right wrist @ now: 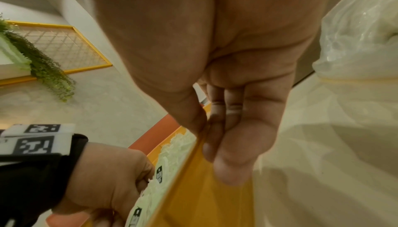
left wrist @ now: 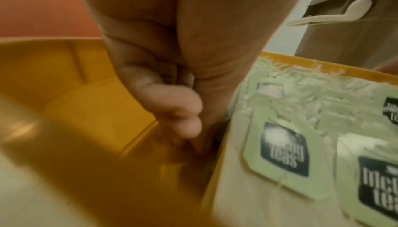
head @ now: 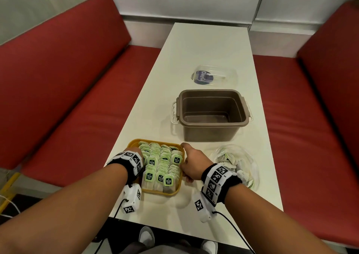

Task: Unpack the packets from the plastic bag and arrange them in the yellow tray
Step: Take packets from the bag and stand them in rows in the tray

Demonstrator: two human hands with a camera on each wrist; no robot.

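The yellow tray [head: 155,192] sits at the table's near left, packed with rows of tea packets [head: 161,164] with green tags. My left hand [head: 136,151] reaches into the tray's bare left strip. In the left wrist view its curled fingers [left wrist: 185,111] lie between the tray wall [left wrist: 64,68] and the packets [left wrist: 284,150]; whether they hold anything is hidden. My right hand [head: 191,160] pinches the tray's right wall [right wrist: 193,196], thumb inside, fingers [right wrist: 247,120] outside. The clear plastic bag [head: 239,162] lies right of it with some packets inside.
An empty brown tub [head: 209,133] with white handles stands just behind the tray. A clear lid [head: 215,75] lies farther back on the white table [head: 204,45]. Red benches [head: 68,98] run along both sides. The plastic bag [right wrist: 355,43] touches my right wrist.
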